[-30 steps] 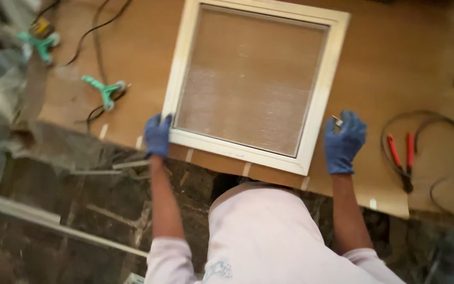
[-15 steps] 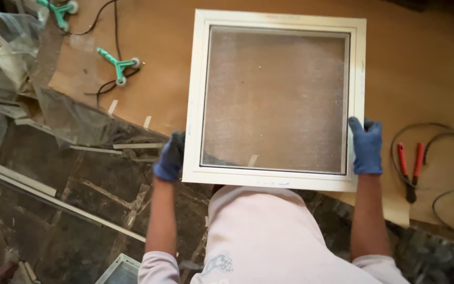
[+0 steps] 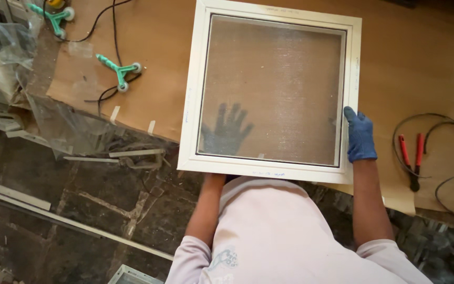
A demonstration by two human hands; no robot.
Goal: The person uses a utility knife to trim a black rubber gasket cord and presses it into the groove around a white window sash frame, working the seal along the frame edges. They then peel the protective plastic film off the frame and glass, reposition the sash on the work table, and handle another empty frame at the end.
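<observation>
Square white-framed mesh window screen [image 3: 272,89], over brown cardboard-covered bench [image 3: 411,58]. Left hand [image 3: 227,129], fingers spread wide, flat beneath mesh at seven o'clock; blue-gloved right hand [image 3: 359,135] grips frame at four o'clock.

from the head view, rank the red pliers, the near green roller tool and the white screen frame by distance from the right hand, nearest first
1. white screen frame: gripped by the right hand at its right edge.
2. red pliers: on the table, just right of that hand.
3. green roller tool: far left, beyond the frame.
</observation>
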